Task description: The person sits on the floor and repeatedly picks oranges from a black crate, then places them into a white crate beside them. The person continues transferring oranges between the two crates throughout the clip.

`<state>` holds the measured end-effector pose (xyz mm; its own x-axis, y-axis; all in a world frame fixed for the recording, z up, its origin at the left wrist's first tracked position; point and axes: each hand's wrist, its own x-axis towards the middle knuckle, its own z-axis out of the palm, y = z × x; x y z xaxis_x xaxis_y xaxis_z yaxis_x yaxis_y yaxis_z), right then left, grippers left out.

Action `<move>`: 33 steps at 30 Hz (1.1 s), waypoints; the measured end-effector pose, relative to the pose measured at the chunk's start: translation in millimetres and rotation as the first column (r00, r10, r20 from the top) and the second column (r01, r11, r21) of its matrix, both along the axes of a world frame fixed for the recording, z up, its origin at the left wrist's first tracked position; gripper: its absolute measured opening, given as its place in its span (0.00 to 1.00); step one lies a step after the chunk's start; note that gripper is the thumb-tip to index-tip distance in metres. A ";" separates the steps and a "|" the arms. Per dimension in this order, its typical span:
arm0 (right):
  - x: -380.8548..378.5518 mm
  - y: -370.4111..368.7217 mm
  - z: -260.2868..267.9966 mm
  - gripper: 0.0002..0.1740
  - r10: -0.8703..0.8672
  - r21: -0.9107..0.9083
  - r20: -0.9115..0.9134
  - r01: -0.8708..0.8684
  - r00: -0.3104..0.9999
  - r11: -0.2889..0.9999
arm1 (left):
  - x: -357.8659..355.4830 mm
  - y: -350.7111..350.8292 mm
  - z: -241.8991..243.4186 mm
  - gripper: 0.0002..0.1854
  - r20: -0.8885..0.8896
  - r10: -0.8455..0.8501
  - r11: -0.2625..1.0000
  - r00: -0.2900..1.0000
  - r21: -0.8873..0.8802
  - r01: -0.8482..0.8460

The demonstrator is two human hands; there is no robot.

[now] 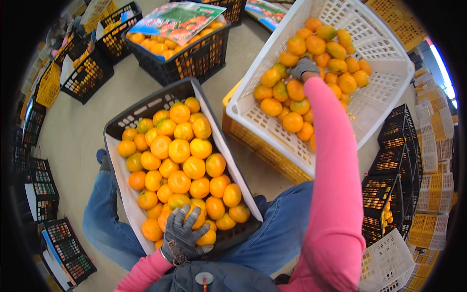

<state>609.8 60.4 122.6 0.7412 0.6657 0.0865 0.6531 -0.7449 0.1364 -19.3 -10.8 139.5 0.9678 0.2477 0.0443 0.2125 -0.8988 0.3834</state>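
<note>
Between my knees a black plastic crate [113, 126] with a white paper lining [126, 197] is filled with orange citrus fruit [178, 149], some tinged green. My left hand [185, 231], in a grey glove, rests palm down on fruit at the crate's near end, its fingers spread. To the right, a white plastic crate [368, 120] holds more loose citrus fruit [292, 122]. My right hand [305, 68], also gloved in grey, reaches down among that fruit. Its fingertips are partly hidden, so whether it grips a fruit is unclear.
Yellow crates [262, 157] support the white crate. Ahead stands a black crate of fruit [186, 60] under a printed sheet [178, 22]. More black crates line the left [87, 73] and right [383, 182]. An upended white crate [386, 261] lies at lower right.
</note>
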 end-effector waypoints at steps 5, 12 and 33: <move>2.0 -25.7 12.1 0.42 0.009 -0.067 0.001 -0.008 1.000 0.998 | -1.0 1.4 -4.7 0.27 -0.006 0.000 0.999 1.000 0.039 0.000; -118.4 -109.2 98.6 0.31 0.209 0.562 -0.376 0.043 0.903 0.826 | -8.5 5.2 -8.8 0.31 -0.002 -0.020 0.998 1.000 -0.060 0.019; -409.2 -184.0 -15.6 0.38 0.240 0.251 -0.968 -0.204 -0.079 0.946 | -13.1 3.0 -14.0 0.30 0.016 -0.039 0.999 0.999 0.009 0.039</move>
<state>200.6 -123.6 107.0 -0.1097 0.8266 -0.5521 0.2331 -0.5185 -0.8227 -32.4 -7.8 125.5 0.9759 0.2092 0.0623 0.1708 -0.9095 0.3789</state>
